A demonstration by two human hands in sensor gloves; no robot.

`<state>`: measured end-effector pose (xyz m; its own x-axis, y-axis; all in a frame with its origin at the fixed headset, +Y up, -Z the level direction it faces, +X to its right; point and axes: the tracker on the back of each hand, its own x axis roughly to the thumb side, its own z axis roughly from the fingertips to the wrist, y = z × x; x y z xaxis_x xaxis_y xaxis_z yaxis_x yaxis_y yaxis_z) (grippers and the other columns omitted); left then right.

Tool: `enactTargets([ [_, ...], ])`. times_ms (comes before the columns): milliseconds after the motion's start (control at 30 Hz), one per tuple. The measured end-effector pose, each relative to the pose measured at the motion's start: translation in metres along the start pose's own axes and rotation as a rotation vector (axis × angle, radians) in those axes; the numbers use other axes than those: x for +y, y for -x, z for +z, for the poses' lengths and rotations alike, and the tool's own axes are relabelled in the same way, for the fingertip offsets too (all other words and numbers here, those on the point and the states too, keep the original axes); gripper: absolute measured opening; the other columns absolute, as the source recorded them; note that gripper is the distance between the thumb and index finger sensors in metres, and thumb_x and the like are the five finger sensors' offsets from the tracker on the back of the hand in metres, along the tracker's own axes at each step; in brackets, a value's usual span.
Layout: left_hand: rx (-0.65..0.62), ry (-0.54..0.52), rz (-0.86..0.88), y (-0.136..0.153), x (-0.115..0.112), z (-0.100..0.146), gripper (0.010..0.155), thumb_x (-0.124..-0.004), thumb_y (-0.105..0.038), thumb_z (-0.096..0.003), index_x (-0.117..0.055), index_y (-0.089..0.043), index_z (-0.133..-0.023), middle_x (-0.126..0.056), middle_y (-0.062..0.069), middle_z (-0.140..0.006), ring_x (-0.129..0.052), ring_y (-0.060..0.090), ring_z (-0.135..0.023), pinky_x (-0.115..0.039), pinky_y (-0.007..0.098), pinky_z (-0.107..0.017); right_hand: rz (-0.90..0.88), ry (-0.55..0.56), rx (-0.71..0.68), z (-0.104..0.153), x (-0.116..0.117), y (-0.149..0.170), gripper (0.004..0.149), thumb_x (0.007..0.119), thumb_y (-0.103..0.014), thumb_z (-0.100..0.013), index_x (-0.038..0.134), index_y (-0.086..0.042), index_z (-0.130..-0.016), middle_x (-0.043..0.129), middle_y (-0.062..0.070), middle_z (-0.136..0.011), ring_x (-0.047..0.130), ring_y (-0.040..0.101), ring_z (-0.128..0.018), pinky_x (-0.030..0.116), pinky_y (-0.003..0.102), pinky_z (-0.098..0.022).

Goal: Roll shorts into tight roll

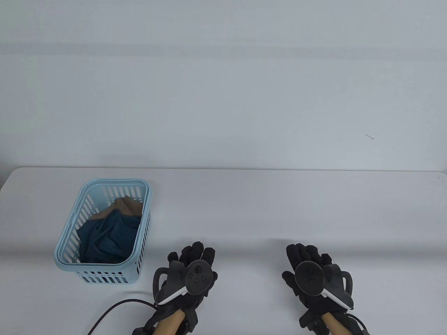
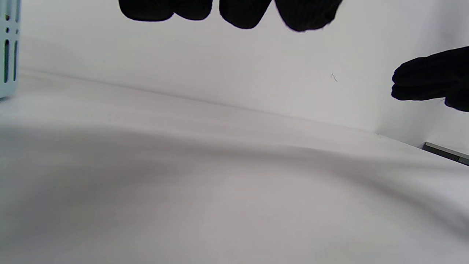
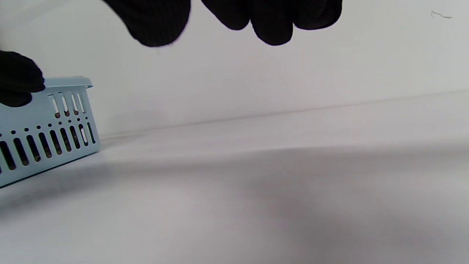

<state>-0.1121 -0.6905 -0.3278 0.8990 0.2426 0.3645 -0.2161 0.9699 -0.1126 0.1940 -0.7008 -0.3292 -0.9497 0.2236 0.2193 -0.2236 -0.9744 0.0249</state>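
Dark teal shorts [image 1: 104,239] lie crumpled in a light blue slotted basket [image 1: 66,237] at the table's left, on top of a tan garment [image 1: 124,206]. My left hand [image 1: 193,260] hovers just right of the basket, fingers spread and holding nothing. My right hand [image 1: 307,258] hovers further right, also open and holding nothing. In the left wrist view my left fingertips [image 2: 242,14] hang over bare table, with the right hand [image 2: 428,79] at the right edge. In the right wrist view my right fingertips [image 3: 271,22] hang over bare table, with the basket [image 3: 44,128] at the left.
The table [image 1: 244,209] is covered with a white cloth and backs onto a white wall [image 1: 223,87]. A black cable [image 1: 111,310] runs from my left wrist toward the front edge.
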Motion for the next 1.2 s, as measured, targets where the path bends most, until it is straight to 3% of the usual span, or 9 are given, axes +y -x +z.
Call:
enactTargets([
  [233, 0.037, -0.069, 0.063, 0.014, 0.039, 0.002, 0.065, -0.061, -0.04, -0.0564, -0.042, -0.01, -0.111, -0.038, 0.029, -0.117, -0.049, 0.058, -0.106, -0.035, 0.079, -0.066, -0.009, 0.0, 0.005, 0.001, -0.001, 0.003, 0.071, 0.064, -0.041, -0.053, 0.037, -0.009, -0.111, 0.044, 0.02, -0.116, 0.041, 0.049, -0.106, 0.031, 0.075, -0.069],
  [433, 0.157, -0.078, 0.08, 0.054, 0.083, 0.006, 0.066, -0.061, -0.04, -0.0565, -0.04, -0.01, -0.111, -0.036, 0.03, -0.117, -0.048, 0.059, -0.105, -0.036, 0.078, -0.066, -0.01, -0.012, 0.004, 0.001, 0.0, 0.003, 0.071, 0.064, -0.041, -0.053, 0.037, -0.009, -0.111, 0.044, 0.021, -0.116, 0.041, 0.049, -0.106, 0.031, 0.075, -0.069],
  [633, 0.288, -0.061, 0.022, 0.092, 0.109, 0.011, 0.067, -0.062, -0.04, -0.0562, -0.039, -0.009, -0.112, -0.035, 0.03, -0.117, -0.047, 0.06, -0.105, -0.035, 0.079, -0.066, -0.006, -0.016, 0.004, 0.001, 0.001, 0.003, 0.071, 0.064, -0.04, -0.053, 0.037, -0.009, -0.111, 0.044, 0.021, -0.116, 0.041, 0.049, -0.106, 0.031, 0.075, -0.069],
  [833, 0.433, 0.013, -0.011, 0.133, 0.118, 0.01, 0.071, -0.062, -0.041, -0.0558, -0.035, -0.008, -0.112, -0.031, 0.032, -0.117, -0.044, 0.06, -0.106, -0.034, 0.079, -0.066, 0.006, -0.023, 0.015, 0.001, 0.002, 0.005, 0.071, 0.064, -0.04, -0.053, 0.038, -0.009, -0.111, 0.044, 0.021, -0.116, 0.04, 0.049, -0.106, 0.031, 0.075, -0.069],
  [967, 0.54, 0.126, -0.018, 0.164, 0.116, 0.004, 0.074, -0.062, -0.043, -0.0554, -0.03, -0.008, -0.112, -0.027, 0.032, -0.116, -0.043, 0.062, -0.105, -0.034, 0.078, -0.067, 0.004, -0.028, 0.028, 0.0, 0.003, 0.008, 0.071, 0.064, -0.04, -0.053, 0.039, -0.008, -0.111, 0.044, 0.021, -0.116, 0.04, 0.049, -0.106, 0.031, 0.075, -0.069],
  [1200, 0.672, 0.25, 0.003, 0.2, 0.107, -0.009, 0.082, -0.064, -0.05, -0.0534, -0.026, -0.009, -0.112, -0.028, 0.033, -0.116, -0.058, 0.068, -0.1, -0.047, 0.081, -0.064, -0.004, -0.031, 0.052, -0.002, 0.004, 0.015, 0.07, 0.064, -0.04, -0.053, 0.039, -0.009, -0.111, 0.044, 0.021, -0.116, 0.04, 0.049, -0.106, 0.031, 0.075, -0.069],
])
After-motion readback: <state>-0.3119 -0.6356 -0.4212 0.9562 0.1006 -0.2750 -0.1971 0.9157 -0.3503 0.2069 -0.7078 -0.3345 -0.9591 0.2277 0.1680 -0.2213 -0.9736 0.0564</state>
